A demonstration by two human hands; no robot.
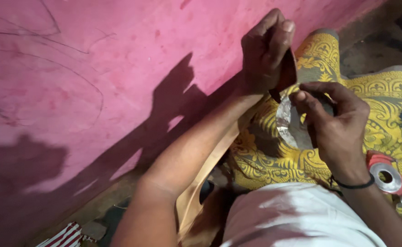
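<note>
Seated beside a pink wall [95, 68], I work with both hands over my lap, which is draped in a yellow patterned cloth [384, 100]. My left hand [265, 50] is raised near the wall, its grip closed on a dark curved strip [287, 73]: the thumb and forefinger pinch the strip's upper end while it bends down past the palm. My right hand [336, 121] sits just below and to the right, its thumb and forefinger drawn together at the strip's lower end, grip clamped there as far as I can tell, the fingertips nearly touching my left hand. Beneath both hands, resting on the yellow cloth, lies a shiny silver piece of foil-like material [289, 126], partly hidden by my right fingers. A thin dark band [354, 185] circles my right wrist. Just beside that wrist, on the cloth, sits a red roll with a silver face and a round hole at its middle [386, 176]. A pale garment [297, 215] covers my body at the lower edge, and a red-and-white striped fabric [66, 235] shows on the floor near the foot of the wall, well apart from my hands. My arms cast long shadows across the pink paint.
</note>
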